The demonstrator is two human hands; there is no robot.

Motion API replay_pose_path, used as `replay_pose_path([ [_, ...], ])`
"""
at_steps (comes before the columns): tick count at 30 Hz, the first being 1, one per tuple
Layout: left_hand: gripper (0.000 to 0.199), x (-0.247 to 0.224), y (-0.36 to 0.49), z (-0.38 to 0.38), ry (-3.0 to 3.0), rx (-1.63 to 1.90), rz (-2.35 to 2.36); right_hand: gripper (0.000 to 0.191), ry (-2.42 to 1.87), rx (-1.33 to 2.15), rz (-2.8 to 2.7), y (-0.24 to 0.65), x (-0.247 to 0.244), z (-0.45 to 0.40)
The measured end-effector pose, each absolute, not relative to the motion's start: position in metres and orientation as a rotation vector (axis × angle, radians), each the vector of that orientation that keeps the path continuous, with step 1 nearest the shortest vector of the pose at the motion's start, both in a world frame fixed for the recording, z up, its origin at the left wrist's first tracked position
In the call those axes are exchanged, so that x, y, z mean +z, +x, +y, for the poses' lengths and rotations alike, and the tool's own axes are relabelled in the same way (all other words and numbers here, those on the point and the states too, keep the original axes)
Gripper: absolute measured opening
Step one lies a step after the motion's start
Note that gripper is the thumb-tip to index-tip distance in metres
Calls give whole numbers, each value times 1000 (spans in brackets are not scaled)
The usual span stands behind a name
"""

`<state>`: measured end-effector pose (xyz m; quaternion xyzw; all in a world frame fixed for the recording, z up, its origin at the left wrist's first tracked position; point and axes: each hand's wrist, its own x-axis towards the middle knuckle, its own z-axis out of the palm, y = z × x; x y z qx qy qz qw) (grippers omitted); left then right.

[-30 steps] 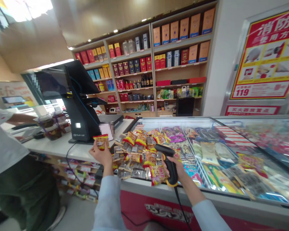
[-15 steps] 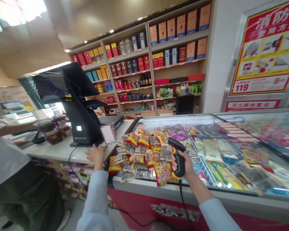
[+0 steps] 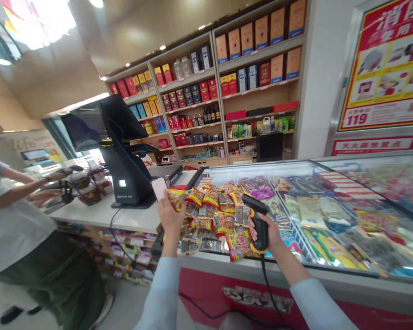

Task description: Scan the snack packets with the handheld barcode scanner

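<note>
My left hand [image 3: 172, 216] is closed on a red and yellow snack bag [image 3: 176, 198], held up at the left end of the snack pile. My right hand [image 3: 269, 233] grips a black and yellow barcode scanner [image 3: 260, 229] by its handle, its head tilted to the left over the pile. Beneath both hands, several snack bags [image 3: 226, 223] and small dark packets [image 3: 203, 245] lie heaped on the freezer's glass top. A phone [image 3: 159, 187] with a pale screen stands just behind my left hand.
A checkout screen [image 3: 124, 151] stands on the white counter [image 3: 103, 215] at left. Another person [image 3: 17, 220] stands beyond, near stacked jars [image 3: 91, 183]. The scanner's cable [image 3: 270, 284] hangs down the freezer front [image 3: 209, 284]. Shelves of boxes [image 3: 192, 94] line the back wall.
My left hand has moved right from the counter edge, bringing a snack bag up beside the pile. The scanner stays in my right hand. The view has shifted slightly left.
</note>
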<state>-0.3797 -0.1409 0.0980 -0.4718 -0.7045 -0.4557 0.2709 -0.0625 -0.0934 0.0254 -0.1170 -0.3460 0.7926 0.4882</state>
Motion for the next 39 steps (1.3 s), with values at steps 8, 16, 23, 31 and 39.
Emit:
replay_pose_path([
  [8,60,77,-313,-96,-1478,-1996,-1926,24,-268,1951,-884,-65,24,-95],
  [16,44,103,-305,-100,-1448,-3470,-1605,26,-253,1953,-876,-65,22,-93],
  [23,51,109,-270,-111,-1871,-3368,-1456,24,-240,1952,-867,-64,24,-96],
  [31,42,107,-288,-123,-1437,-2105,-1787,28,-234,1960,-862,-65,24,-95],
  [39,61,58,-286,-109,-1741,-1923,-1868,26,-233,1913,-893,-66,27,-99],
])
